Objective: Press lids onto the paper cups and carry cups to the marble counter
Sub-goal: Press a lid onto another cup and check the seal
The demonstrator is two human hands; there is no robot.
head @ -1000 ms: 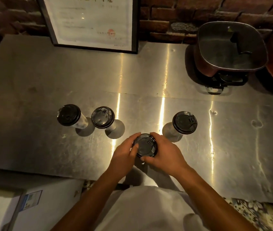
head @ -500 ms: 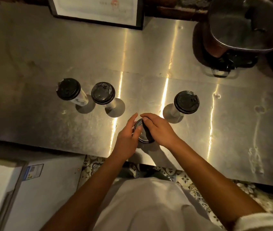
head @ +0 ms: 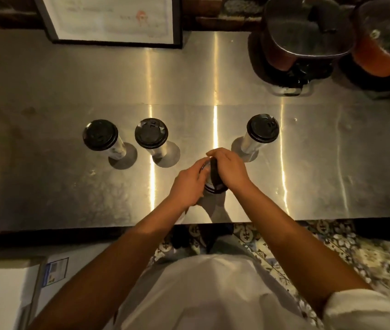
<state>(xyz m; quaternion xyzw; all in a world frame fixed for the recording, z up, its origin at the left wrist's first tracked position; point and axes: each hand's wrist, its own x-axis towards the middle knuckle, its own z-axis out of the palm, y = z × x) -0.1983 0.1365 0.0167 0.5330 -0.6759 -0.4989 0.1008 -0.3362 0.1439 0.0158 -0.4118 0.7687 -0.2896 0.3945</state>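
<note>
Three white paper cups with black lids stand on the steel counter (head: pixel 320 175): one at the left (head: pixel 100 135), one beside it (head: pixel 151 133), one at the right (head: pixel 263 128). A fourth paper cup (head: pixel 207 181) stands near the counter's front edge between my hands. My left hand (head: pixel 186 184) wraps its side. My right hand (head: pixel 230 169) holds its black lid (head: pixel 214 176), which is tilted up on edge over the rim. Most of that cup is hidden by my fingers.
A framed certificate (head: pixel 110 17) leans on the brick wall at the back. Two lidded pots (head: pixel 308 27) (head: pixel 386 36) on burners stand at the back right. A white appliance (head: pixel 3 294) is below the counter at left, over patterned floor tiles (head: pixel 332 248).
The lid lay flat on the cup under both hands a second ago; now my right hand has it tipped up on edge. The camera has tilted downward.
</note>
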